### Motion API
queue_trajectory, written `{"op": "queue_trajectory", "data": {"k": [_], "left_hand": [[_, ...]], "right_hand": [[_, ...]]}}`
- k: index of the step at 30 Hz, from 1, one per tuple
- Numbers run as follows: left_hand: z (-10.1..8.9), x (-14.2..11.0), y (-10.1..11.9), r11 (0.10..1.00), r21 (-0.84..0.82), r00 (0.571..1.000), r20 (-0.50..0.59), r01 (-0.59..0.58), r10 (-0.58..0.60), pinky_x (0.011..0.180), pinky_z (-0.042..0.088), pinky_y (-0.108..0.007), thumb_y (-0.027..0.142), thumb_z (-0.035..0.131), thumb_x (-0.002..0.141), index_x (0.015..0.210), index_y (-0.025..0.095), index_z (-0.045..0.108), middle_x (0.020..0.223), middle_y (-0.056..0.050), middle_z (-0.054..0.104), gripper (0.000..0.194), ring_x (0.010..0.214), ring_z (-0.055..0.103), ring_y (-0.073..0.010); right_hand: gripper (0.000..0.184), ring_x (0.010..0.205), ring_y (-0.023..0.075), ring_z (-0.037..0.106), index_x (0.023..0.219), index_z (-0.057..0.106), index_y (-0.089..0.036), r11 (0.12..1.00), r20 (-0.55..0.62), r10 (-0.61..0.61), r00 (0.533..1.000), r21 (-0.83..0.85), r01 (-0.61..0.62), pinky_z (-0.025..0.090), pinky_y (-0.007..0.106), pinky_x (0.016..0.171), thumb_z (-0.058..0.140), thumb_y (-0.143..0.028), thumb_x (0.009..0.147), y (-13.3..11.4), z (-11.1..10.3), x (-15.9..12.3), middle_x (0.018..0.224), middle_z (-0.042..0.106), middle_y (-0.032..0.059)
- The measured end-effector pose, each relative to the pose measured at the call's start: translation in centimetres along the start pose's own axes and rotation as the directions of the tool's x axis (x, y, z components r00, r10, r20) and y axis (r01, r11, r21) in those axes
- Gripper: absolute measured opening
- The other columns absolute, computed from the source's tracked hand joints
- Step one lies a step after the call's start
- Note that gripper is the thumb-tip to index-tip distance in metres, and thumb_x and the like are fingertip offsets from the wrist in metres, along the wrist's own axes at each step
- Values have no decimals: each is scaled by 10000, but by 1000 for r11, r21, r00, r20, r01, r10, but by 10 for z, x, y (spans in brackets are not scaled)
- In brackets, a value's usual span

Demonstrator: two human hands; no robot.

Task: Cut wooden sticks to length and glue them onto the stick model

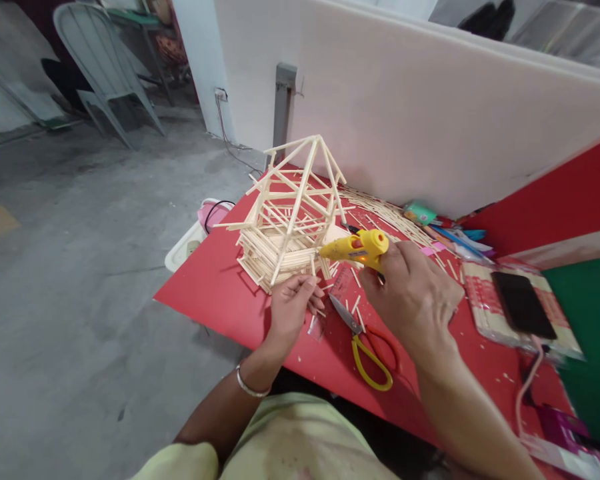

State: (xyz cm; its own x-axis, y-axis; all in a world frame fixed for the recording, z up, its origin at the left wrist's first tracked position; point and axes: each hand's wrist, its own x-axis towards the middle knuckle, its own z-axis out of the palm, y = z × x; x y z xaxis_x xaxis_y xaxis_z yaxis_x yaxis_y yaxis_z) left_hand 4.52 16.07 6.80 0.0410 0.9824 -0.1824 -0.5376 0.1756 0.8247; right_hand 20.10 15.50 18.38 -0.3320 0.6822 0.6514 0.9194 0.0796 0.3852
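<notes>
A house-like frame of thin wooden sticks (300,193) stands on the red table, with a peaked top and a base of stacked sticks. My right hand (415,293) is wrapped round a yellow hot glue gun (355,248), whose small orange light shows. Its nozzle points left, at or very near the front right of the base. Low at the front of that base, my left hand (293,303) pinches what looks like a short wooden stick (313,265), mostly hidden by the fingers. Scissors (360,343) with yellow and red handles lie between my hands.
Cut stick pieces (356,305) litter the red tabletop (210,293). Long loose sticks (390,212) lie along the wall panel (405,100). To the right, a phone (524,304) rests on packed sticks (485,300), its cable (526,387) trailing down. A chair (100,60) stands far left.
</notes>
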Motion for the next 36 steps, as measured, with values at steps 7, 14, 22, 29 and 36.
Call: {"op": "queue_trajectory", "data": {"k": [7, 14, 22, 29, 36], "left_hand": [[3, 1, 1, 1000, -16, 1000, 0, -2, 2, 420, 448, -182, 414, 756, 796, 836, 135, 700, 673, -22, 693, 287, 466, 598, -90], [6, 5, 2, 1000, -19, 1000, -13, 7, -7, 416, 430, -171, 401, 751, 797, 788, 140, 675, 649, -17, 691, 271, 459, 597, -87], [11, 6, 5, 999, -13, 999, -18, 33, -34, 396, 412, -170, 418, 761, 777, 729, 136, 673, 641, -35, 703, 299, 438, 588, -88], [15, 7, 10, 998, 14, 998, -21, 61, -61, 373, 399, -169, 428, 749, 768, 688, 124, 674, 644, -58, 718, 324, 415, 575, -86], [17, 8, 12, 999, 3, 998, -34, 53, -52, 375, 396, -167, 443, 774, 734, 738, 132, 663, 676, -50, 731, 331, 422, 582, -85]], "right_hand": [[301, 702, 164, 540, 1183, 609, -145, 1000, -21, 3, 1000, -1, -3, 309, 300, 576, 574, -232, 897, -3, 4, 4, 856, 653, 27], [306, 708, 165, 562, 1189, 599, -146, 999, -41, 41, 998, 4, -41, 310, 301, 571, 568, -271, 911, -2, 6, 3, 895, 673, 47], [349, 685, 153, 538, 1184, 607, -151, 995, -27, 98, 995, 37, -97, 272, 303, 551, 585, -371, 914, 1, 7, -4, 892, 673, 46], [357, 663, 144, 507, 1183, 609, -142, 987, 10, 143, 990, 67, -144, 242, 298, 533, 588, -372, 911, 7, 2, -11, 891, 661, 49], [384, 706, 161, 564, 1210, 594, -142, 983, 18, 159, 987, 86, -160, 292, 296, 560, 579, -373, 904, 6, 2, -15, 935, 675, 59]]}}
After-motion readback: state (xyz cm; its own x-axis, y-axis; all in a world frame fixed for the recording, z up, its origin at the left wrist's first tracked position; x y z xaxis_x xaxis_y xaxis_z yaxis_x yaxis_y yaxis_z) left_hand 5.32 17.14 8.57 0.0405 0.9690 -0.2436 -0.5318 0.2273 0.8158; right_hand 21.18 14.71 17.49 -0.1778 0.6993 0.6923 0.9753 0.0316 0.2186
